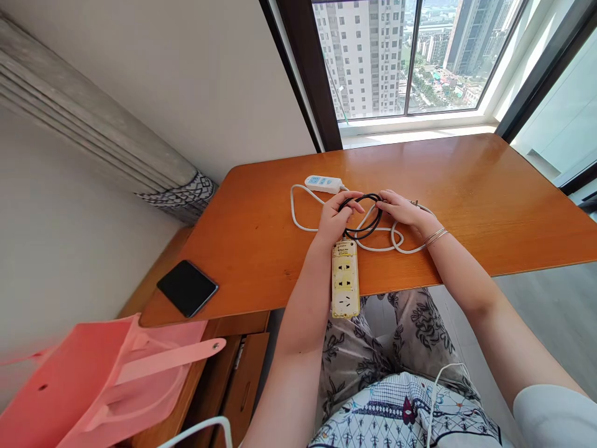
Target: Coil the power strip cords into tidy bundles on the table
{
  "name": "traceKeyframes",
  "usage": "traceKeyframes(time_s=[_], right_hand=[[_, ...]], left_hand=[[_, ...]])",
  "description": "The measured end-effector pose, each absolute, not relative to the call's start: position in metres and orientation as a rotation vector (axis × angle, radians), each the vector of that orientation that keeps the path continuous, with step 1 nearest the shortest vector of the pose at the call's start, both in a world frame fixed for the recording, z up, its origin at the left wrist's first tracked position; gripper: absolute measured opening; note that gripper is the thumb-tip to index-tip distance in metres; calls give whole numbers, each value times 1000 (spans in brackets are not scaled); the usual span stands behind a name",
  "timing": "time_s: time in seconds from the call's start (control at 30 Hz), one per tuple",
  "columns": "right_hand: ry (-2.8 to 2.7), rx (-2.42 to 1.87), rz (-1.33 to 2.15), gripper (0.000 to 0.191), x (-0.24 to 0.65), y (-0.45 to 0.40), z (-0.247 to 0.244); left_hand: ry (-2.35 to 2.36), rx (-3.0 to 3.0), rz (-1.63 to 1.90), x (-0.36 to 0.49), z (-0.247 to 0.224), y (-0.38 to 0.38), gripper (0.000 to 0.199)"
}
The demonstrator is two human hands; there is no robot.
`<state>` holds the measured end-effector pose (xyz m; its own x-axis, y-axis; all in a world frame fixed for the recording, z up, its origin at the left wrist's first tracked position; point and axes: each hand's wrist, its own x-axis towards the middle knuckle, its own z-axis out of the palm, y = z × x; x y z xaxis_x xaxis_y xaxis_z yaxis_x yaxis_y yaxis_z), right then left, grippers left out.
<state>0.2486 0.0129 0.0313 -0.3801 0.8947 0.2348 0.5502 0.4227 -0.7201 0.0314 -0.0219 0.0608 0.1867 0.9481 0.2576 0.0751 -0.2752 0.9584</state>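
Note:
A black cable [365, 234], wound into loose loops, lies between my two hands above the wooden table. My left hand [334, 216] is closed around the left side of the loops. At their right side, the fingertips of my right hand [400, 208] pinch the cable. Just below my left hand is a yellowed power strip [346, 277] with several sockets, jutting over the table's front edge. A white cable [298, 214] runs in loose curves under both hands and past my right wrist. Behind my left hand lies a white power strip [323, 183], connected to that cable.
A dark phone [187, 288] lies at the left corner of the wooden table [494, 205]. Below it, a pink bag or bin [84, 379] with a strap stands beside wooden drawers [247, 379]. A window [415, 62] is behind the table, and a tied curtain [116, 130] hangs left.

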Motion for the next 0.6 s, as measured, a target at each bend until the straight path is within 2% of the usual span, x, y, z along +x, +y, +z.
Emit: traceKeyframes(time_s=[0.3,0.43,0.6], right_hand=[[-2033,-1301,471,13,243,8,31],[-2053,-1345,423,15,242,4,32],[-2019,-1417,348,19,241,3,32]], left_hand=[[1067,1263,1258,32,54,-9,57],[1070,1031,1110,25,53,-5,47],[938,923,845,23,60,-8,56]])
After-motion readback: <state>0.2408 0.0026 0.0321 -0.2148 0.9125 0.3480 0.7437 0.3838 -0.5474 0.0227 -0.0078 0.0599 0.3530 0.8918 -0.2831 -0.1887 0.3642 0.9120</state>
